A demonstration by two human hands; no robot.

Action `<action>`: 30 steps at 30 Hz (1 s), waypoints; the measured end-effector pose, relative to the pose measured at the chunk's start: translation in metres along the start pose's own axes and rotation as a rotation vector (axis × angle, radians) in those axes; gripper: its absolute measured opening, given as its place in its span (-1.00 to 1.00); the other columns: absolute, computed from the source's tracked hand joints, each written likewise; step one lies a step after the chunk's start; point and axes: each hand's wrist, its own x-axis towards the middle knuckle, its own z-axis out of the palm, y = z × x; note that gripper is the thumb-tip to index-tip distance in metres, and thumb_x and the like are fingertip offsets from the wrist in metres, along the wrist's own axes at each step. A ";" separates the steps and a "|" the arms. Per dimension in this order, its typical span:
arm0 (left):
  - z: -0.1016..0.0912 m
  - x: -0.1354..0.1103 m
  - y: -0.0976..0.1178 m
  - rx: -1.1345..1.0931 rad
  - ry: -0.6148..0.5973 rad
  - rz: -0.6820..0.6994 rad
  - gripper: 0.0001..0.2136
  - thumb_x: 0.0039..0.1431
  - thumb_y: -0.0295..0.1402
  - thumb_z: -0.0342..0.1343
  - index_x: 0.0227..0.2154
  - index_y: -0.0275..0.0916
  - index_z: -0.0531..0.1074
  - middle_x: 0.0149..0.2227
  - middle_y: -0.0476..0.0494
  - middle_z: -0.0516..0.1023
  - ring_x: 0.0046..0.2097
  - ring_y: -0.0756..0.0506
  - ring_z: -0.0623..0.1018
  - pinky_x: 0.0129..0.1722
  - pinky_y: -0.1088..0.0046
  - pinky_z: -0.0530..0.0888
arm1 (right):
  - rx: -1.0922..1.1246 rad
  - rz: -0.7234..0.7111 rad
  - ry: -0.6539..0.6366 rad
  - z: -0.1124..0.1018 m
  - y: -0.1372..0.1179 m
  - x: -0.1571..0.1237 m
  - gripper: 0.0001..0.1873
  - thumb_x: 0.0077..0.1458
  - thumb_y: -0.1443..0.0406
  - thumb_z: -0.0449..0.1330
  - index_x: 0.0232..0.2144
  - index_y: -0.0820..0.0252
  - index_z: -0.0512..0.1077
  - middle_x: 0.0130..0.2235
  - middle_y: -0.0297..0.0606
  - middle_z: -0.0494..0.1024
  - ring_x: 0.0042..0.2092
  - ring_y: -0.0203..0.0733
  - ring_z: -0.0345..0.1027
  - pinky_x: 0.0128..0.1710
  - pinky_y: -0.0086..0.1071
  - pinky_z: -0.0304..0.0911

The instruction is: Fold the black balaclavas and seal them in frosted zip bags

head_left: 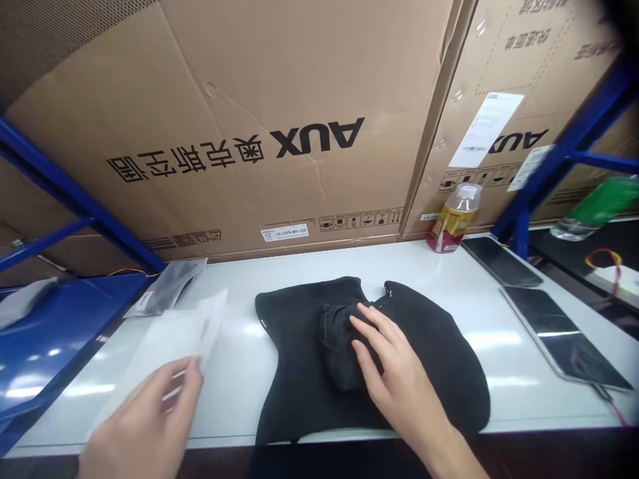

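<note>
A black fabric garment (pixel 439 359) lies spread on the white table (pixel 299 266), hanging a little over the front edge. My right hand (pixel 394 379) rests flat on its middle, fingers stretched out over a bunched fold. My left hand (pixel 150 419), smeared by motion, is at the table's front left, its fingers on a clear plastic bag (pixel 180 339) that lies flat on the table.
A second bag with something dark inside (pixel 170 286) lies at the back left. A drink bottle (pixel 454 219) stands at the back, beside two dark phones or tablets (pixel 559 332) on the right. Big cardboard boxes (pixel 279 120) and blue shelf beams (pixel 564 153) close the back.
</note>
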 end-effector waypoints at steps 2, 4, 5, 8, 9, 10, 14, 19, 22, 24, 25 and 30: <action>-0.002 -0.017 0.036 -0.136 0.006 0.181 -0.72 0.40 -0.03 0.00 -0.15 -0.03 0.53 -0.21 0.01 0.71 -0.25 -0.20 0.71 -0.36 0.37 0.51 | 0.087 0.019 0.034 -0.004 -0.020 0.002 -0.66 0.44 0.17 0.07 0.07 0.08 0.56 0.11 -0.10 0.61 0.15 0.06 0.50 0.11 -0.05 0.45; -0.001 -0.028 0.067 -0.278 -0.013 0.350 -0.76 0.45 -0.08 0.02 -0.15 -0.02 0.54 -0.23 0.01 0.73 -0.28 -0.15 0.73 -0.36 0.42 0.57 | 0.206 0.074 -0.099 -0.008 -0.039 0.006 -0.71 0.42 0.12 0.10 -0.09 0.02 0.60 -0.18 -0.24 0.68 -0.17 -0.07 0.58 -0.15 -0.22 0.46; 0.000 -0.031 0.078 -0.340 -0.029 0.416 -0.77 0.47 -0.11 0.02 -0.12 -0.03 0.54 -0.21 0.00 0.74 -0.28 -0.13 0.74 -0.34 0.45 0.59 | 0.261 0.120 -0.187 -0.010 -0.047 0.010 -0.71 0.41 0.10 0.11 -0.14 0.00 0.61 -0.30 -0.31 0.66 -0.28 -0.13 0.55 -0.27 -0.28 0.41; 0.007 -0.033 0.096 -0.441 -0.110 0.525 -0.78 0.50 -0.19 0.01 0.03 -0.04 0.51 -0.10 -0.02 0.74 -0.22 -0.11 0.75 -0.26 0.50 0.65 | 0.377 0.249 -0.336 -0.013 -0.058 0.021 -0.71 0.39 0.08 0.14 -0.24 -0.01 0.63 -0.47 -0.43 0.60 -0.42 -0.22 0.46 -0.42 -0.38 0.22; 0.009 -0.033 0.098 -0.459 -0.143 0.560 -0.75 0.51 -0.20 0.01 0.12 -0.03 0.46 -0.07 -0.02 0.74 -0.20 -0.11 0.76 -0.24 0.50 0.66 | 0.415 0.276 -0.351 -0.014 -0.058 0.024 -0.69 0.39 0.09 0.14 -0.27 0.01 0.62 -0.47 -0.43 0.60 -0.42 -0.23 0.46 -0.43 -0.40 0.20; 0.011 -0.032 0.098 -0.469 -0.173 0.593 -0.70 0.52 -0.21 0.00 0.22 -0.01 0.39 -0.05 -0.02 0.74 -0.18 -0.10 0.76 -0.22 0.51 0.66 | 0.467 0.295 -0.368 -0.015 -0.057 0.026 -0.67 0.39 0.08 0.12 -0.30 0.03 0.61 -0.46 -0.42 0.61 -0.42 -0.24 0.44 -0.42 -0.41 0.19; 0.012 -0.028 0.096 -0.509 -0.240 0.666 -0.55 0.53 -0.23 -0.02 0.41 0.11 0.16 -0.05 0.03 0.74 -0.14 -0.06 0.76 -0.20 0.56 0.65 | 0.636 0.342 -0.424 -0.012 -0.043 0.029 -0.54 0.41 0.03 0.08 -0.46 0.13 0.48 -0.46 -0.37 0.60 -0.46 -0.29 0.36 -0.42 -0.44 0.17; -0.004 -0.006 0.087 -0.508 -0.248 0.521 -0.62 0.53 -0.21 -0.08 0.31 0.07 0.37 -0.24 0.01 0.67 -0.27 -0.05 0.70 -0.24 0.51 0.63 | 0.652 0.408 -0.451 -0.010 -0.033 0.023 -0.57 0.41 0.06 0.08 -0.46 0.13 0.36 -0.53 -0.43 0.42 -0.48 -0.32 0.22 -0.47 -0.44 0.08; -0.008 0.003 0.090 -0.476 -0.290 0.575 -0.64 0.48 -0.16 -0.02 0.24 0.07 0.44 -0.11 -0.07 0.64 -0.18 -0.11 0.69 -0.24 0.44 0.64 | 0.619 0.353 -0.431 -0.014 -0.038 0.023 -0.60 0.41 0.08 0.07 -0.46 0.12 0.28 -0.53 -0.49 0.25 -0.48 -0.34 0.07 -0.50 -0.43 -0.03; -0.005 0.003 0.096 -0.470 -0.333 0.612 -0.63 0.43 -0.12 0.07 0.22 0.06 0.44 -0.02 -0.10 0.64 -0.13 -0.15 0.69 -0.23 0.40 0.67 | 0.569 0.259 -0.410 -0.017 -0.043 0.024 -0.61 0.42 0.14 0.05 -0.48 0.12 0.23 -0.52 -0.49 0.22 -0.47 -0.35 0.04 -0.49 -0.42 -0.05; -0.003 0.002 0.099 -0.464 -0.347 0.618 -0.63 0.42 -0.12 0.09 0.23 0.05 0.42 0.01 -0.11 0.64 -0.12 -0.16 0.70 -0.23 0.39 0.67 | 0.539 0.215 -0.407 -0.018 -0.045 0.025 -0.62 0.42 0.16 0.04 -0.48 0.12 0.20 -0.51 -0.49 0.23 -0.47 -0.35 0.04 -0.48 -0.42 -0.06; 0.001 0.008 0.091 -0.378 -0.244 0.473 -0.63 0.45 -0.17 -0.02 0.24 0.05 0.41 -0.06 -0.04 0.67 -0.27 -0.09 0.69 -0.42 0.49 0.61 | 0.311 0.255 -0.348 -0.023 -0.039 0.023 -0.58 0.35 0.23 0.07 -0.53 0.12 0.01 -0.56 -0.49 0.12 -0.50 -0.34 -0.05 -0.52 -0.38 -0.15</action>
